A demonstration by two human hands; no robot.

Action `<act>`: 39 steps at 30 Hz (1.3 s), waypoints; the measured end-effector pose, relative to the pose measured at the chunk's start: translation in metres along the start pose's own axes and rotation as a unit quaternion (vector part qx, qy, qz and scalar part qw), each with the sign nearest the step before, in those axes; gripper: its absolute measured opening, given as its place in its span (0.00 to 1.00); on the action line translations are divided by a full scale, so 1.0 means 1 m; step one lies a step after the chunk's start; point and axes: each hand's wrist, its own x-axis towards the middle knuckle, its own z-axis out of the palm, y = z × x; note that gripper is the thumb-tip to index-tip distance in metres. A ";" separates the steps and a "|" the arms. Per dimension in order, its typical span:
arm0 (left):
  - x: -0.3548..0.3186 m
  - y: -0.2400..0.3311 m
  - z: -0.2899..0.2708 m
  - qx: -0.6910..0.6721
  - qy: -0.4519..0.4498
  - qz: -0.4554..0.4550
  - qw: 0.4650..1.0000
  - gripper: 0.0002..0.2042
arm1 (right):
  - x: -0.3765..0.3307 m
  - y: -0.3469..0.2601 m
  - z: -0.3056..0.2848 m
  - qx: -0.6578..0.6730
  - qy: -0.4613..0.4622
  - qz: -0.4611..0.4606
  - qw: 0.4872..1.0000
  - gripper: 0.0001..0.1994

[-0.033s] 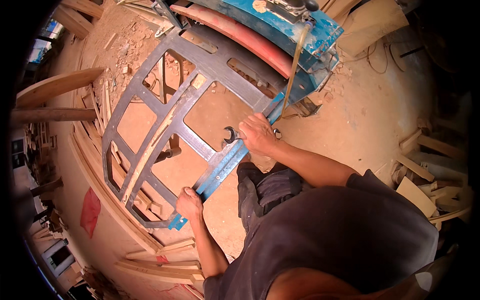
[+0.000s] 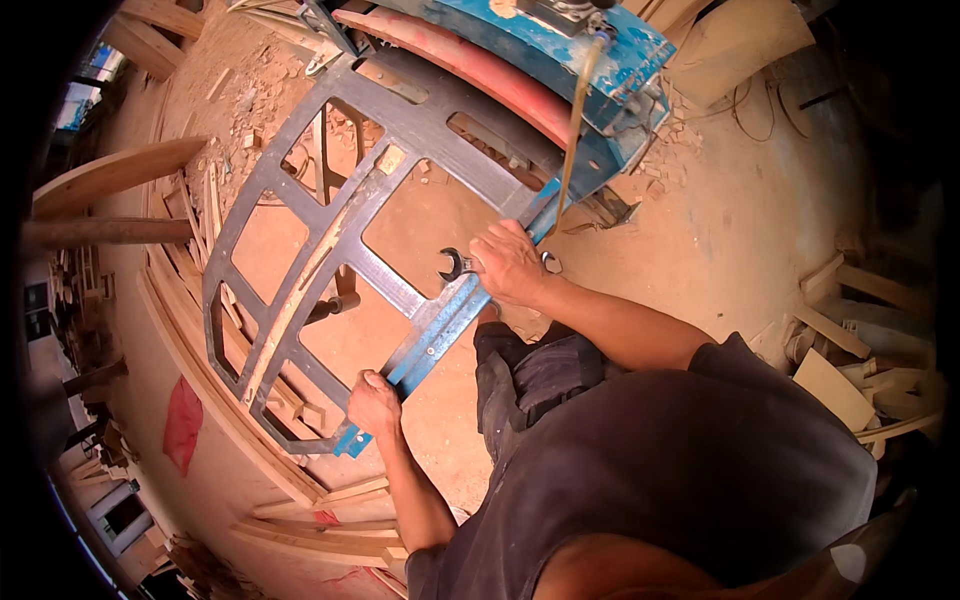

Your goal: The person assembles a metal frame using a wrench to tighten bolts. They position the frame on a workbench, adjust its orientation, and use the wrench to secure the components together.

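Note:
My left hand is closed around the near lower end of a blue metal rail, which runs along the near edge of a grey metal frame table with large cut-out openings. Farther up the same rail, my right hand is closed on an open-end wrench. One jaw of the wrench shows left of the fist and the other end pokes out on the right. That fist also rests against the rail. A long thin wooden strip lies lengthwise on the table.
Behind the table stands a blue machine with a curved red part and a hanging hose. Long boards and a red cloth lie on the floor at left. Wood offcuts are piled at right.
The table, the machine and both hands sit slightly farther left in the picture. Both hands keep their holds.

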 end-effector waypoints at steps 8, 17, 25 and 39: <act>-0.054 0.070 0.016 -0.040 -0.030 -0.021 0.999 0.20 | -0.043 0.055 -0.059 0.026 0.020 -0.015 0.999 0.06; -0.085 0.209 0.052 -0.018 0.113 0.005 0.993 0.29 | -0.072 0.098 -0.107 0.065 0.018 -0.015 0.998 0.03; -0.030 0.225 0.039 0.012 0.082 0.011 0.997 0.28 | -0.101 0.105 -0.140 0.249 0.153 0.108 0.950 0.05; 0.208 0.206 0.004 0.020 0.035 -0.002 0.999 0.28 | 0.019 0.377 -0.184 0.205 -0.030 0.479 0.853 0.17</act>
